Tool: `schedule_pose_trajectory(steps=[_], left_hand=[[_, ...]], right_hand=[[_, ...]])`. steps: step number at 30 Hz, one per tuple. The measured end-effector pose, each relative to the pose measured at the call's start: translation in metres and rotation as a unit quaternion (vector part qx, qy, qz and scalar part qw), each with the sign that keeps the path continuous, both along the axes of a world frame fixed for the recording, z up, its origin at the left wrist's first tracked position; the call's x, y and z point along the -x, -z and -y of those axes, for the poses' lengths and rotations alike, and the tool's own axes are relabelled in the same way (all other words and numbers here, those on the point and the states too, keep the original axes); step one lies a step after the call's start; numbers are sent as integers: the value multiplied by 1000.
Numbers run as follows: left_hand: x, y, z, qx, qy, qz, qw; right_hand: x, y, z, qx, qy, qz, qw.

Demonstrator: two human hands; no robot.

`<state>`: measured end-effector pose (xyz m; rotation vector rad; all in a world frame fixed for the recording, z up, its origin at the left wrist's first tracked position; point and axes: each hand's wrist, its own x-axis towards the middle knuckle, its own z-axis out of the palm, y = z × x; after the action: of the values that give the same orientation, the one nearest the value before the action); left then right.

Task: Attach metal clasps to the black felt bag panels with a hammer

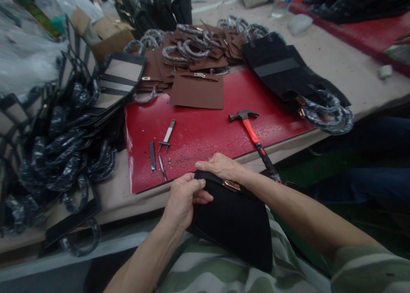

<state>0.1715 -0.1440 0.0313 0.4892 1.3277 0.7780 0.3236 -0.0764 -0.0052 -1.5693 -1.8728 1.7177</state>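
A black bag panel with a gold-coloured metal clasp rests against my lap, just below the table edge. My left hand pinches its upper left corner between thumb and fingers. At the top edge of the same panel, my right hand grips near that corner, its forearm passing beside the clasp. Beyond my hands, on the red board, lies a claw hammer with a red and black handle. Left of it are a metal pronged tool, a flat metal bar and a thin metal punch.
A brown panel with a clasp lies at the board's back, before a heap of brown pieces with plastic-wrapped handles. Black pieces with wrapped handles crowd the left. A black bag piece lies on the right. Small bits dot the board.
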Motion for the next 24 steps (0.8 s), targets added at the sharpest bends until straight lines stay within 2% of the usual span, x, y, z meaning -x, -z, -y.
schedule_pose_trajectory(steps=[5,18,24], left_hand=[[-2,0,-3,31,-14,-19,999],[-1,-1,0,10,17,-22,1000],[-2,-2,-3,37,5,-30,999]], right_hand=[[4,-4,3,-25,10,27,999],[2,-8,3,-9,10,25,1000],[5,-10,5,-53,9,31,998]])
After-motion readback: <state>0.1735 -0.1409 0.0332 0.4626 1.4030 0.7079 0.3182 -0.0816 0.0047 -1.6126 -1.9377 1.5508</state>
